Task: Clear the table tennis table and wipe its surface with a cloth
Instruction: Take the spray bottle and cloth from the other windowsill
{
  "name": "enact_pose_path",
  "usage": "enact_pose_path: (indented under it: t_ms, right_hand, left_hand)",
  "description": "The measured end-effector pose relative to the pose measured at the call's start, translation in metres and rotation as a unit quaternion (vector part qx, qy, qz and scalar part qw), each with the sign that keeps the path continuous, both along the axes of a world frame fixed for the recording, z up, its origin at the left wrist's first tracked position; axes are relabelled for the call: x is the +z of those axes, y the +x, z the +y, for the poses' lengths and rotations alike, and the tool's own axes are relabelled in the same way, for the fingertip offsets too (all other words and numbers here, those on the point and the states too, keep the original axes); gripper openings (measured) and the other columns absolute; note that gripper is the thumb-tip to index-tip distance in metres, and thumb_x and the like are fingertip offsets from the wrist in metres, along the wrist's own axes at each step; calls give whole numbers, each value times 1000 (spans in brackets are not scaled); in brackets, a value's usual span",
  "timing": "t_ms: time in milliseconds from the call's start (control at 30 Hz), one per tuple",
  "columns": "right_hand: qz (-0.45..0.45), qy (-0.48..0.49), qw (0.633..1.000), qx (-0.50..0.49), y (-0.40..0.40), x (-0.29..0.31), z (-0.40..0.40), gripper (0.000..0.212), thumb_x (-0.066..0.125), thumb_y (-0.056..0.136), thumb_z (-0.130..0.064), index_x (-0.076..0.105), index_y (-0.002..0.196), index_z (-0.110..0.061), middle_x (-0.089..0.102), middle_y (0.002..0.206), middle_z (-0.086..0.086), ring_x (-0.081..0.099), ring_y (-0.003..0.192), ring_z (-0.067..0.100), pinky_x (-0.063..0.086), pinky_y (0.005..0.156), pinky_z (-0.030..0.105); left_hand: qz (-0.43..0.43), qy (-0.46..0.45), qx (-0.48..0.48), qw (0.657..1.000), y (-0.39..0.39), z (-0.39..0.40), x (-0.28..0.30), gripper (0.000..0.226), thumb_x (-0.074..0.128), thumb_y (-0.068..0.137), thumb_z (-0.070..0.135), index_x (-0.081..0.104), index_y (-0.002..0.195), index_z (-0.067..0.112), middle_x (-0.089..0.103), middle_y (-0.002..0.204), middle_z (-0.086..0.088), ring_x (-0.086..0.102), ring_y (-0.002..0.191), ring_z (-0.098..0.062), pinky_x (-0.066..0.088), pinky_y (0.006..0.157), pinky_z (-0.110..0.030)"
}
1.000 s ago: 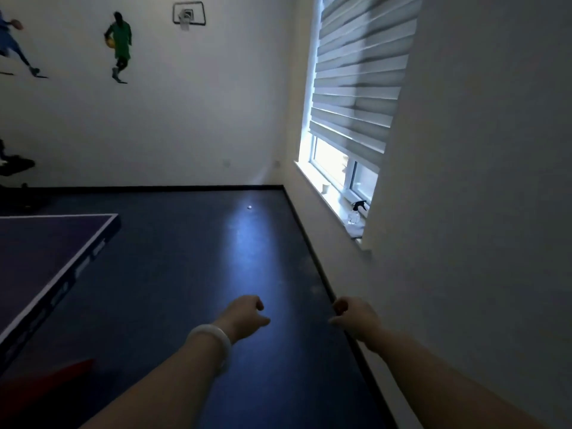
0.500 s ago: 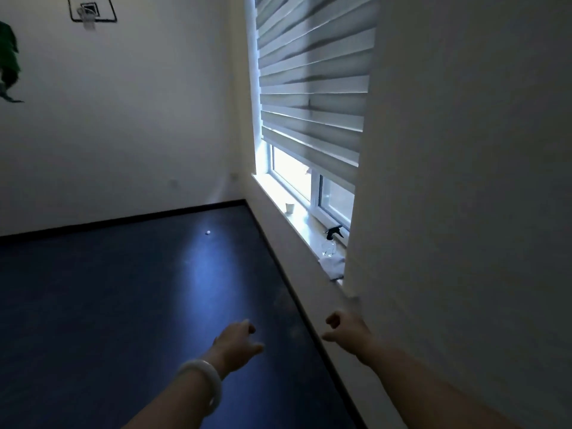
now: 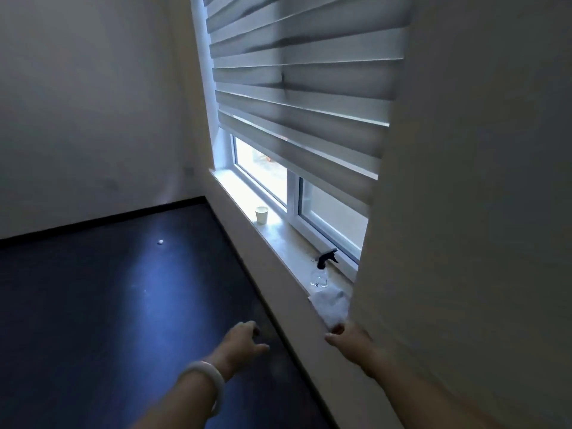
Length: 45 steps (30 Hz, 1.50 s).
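Spreading across the left and near ground, a dark blue floor, catching a pale streak of window light. Hanging over most of the window at the far right, a striped roller blind, leaving only the lowest panes bare. Running from far left to near right under those panes, a white windowsill. Lying at the sill's near end, just beside the wall corner, the white cloth, crumpled. Reaching up at the sill's near edge, the right hand, fingers curled and touching the cloth's near corner; cannot tell whether pinching it yet. Hovering over the floor to the left, the left hand, fingers loosely bent and holding nothing, a pale bangle sitting on the wrist. Standing upright just beyond the cloth, a clear spray bottle with a black trigger head. Standing farther along the sill, a small paper cup. Lying far out on the floor, a small white ball.
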State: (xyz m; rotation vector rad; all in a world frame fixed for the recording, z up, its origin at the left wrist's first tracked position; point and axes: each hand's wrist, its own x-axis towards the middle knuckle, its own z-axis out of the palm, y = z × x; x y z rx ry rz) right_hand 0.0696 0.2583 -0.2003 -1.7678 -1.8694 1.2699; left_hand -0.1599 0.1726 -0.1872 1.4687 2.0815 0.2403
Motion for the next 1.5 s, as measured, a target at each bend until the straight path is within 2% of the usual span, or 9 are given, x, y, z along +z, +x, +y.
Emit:
enact_pose_path:
  t_ms: [233, 433, 567, 633, 767, 1200, 1300, 1400, 1500]
  right_hand:
    - [-18, -57, 996, -62, -61, -35, 87, 18, 65, 90, -27, 62, 90, -10, 59, 89, 6, 55, 85, 19, 42, 74, 28]
    - [-8, -106, 981, -162, -83, -70, 126, 39, 68, 90, -28, 59, 122, -7, 61, 112, 7, 58, 99, 17, 47, 80, 26]
    - [-9, -108, 969, -220, -87, -93, 159, 22, 67, 90, -23, 59, 108, -15, 58, 106, 6, 56, 92, 18, 44, 71, 24]
    - [-77, -90, 970, -210, -86, -107, 177, 31, 65, 89, -26, 58, 114, -9, 56, 120, 12, 55, 107, 25, 44, 83, 28]
    - [-250, -22, 963, -95, -85, -133, 204, 81, 57, 93, -47, 17, 155, -15, 7, 164, 5, 9, 150, 23, 13, 122, 39]
    - [-303, 38, 951, -37, -90, -221, 215, 92, 42, 94, -60, -29, 144, -32, -35, 153, -6, -27, 146, 16, -17, 120, 38]
    - [-288, 53, 956, -22, -79, -225, 214, 90, 45, 94, -57, -27, 144, -37, -33, 153, -11, -29, 144, 12, -14, 121, 37]
    - [-273, 60, 960, -18, -73, -226, 214, 90, 49, 93, -54, -19, 149, -40, -30, 155, -15, -27, 145, 11, -13, 121, 35]
    - [-265, 72, 961, -22, -73, -224, 212, 88, 51, 93, -51, -18, 147, -42, -26, 155, -17, -22, 146, 9, -18, 118, 28]
  left_hand:
    - [-29, -33, -72, 996, -77, 138, -30, 40, 66, 88, 32, 57, 121, 11, 59, 125, -5, 55, 114, -17, 39, 90, -19]
    - [-62, -60, -135, 987, -84, 222, -60, 38, 66, 88, 29, 59, 120, 10, 61, 122, -4, 57, 109, -15, 36, 77, -12]
    - [-79, -70, -155, 982, -70, 265, -77, 43, 64, 88, 29, 56, 125, 9, 59, 124, -6, 56, 112, -19, 40, 86, -20]
    - [-81, -78, -155, 982, -65, 281, -87, 43, 64, 88, 30, 55, 126, 11, 55, 125, -7, 54, 113, -19, 40, 88, -21]
    - [-98, -87, -153, 980, -57, 309, -109, 53, 69, 87, 31, 49, 132, 12, 48, 130, -7, 51, 119, -19, 41, 100, -25]
    - [-211, 17, -175, 962, -7, 388, -168, 85, 74, 82, 34, 25, 150, 16, 33, 144, -3, 34, 135, -17, 25, 115, -31]
    - [-282, 31, -148, 947, 6, 397, -180, 68, 78, 80, 30, 43, 139, 28, 48, 129, 2, 47, 125, -17, 36, 109, -38]
    - [-310, 52, -123, 941, 12, 403, -184, 34, 79, 78, 28, 58, 88, 53, 57, 92, 24, 55, 93, 4, 43, 84, -17]
    - [-343, 20, -87, 935, 10, 402, -184, 24, 80, 75, 35, 64, 90, 44, 64, 89, 18, 59, 87, 6, 42, 75, -7]
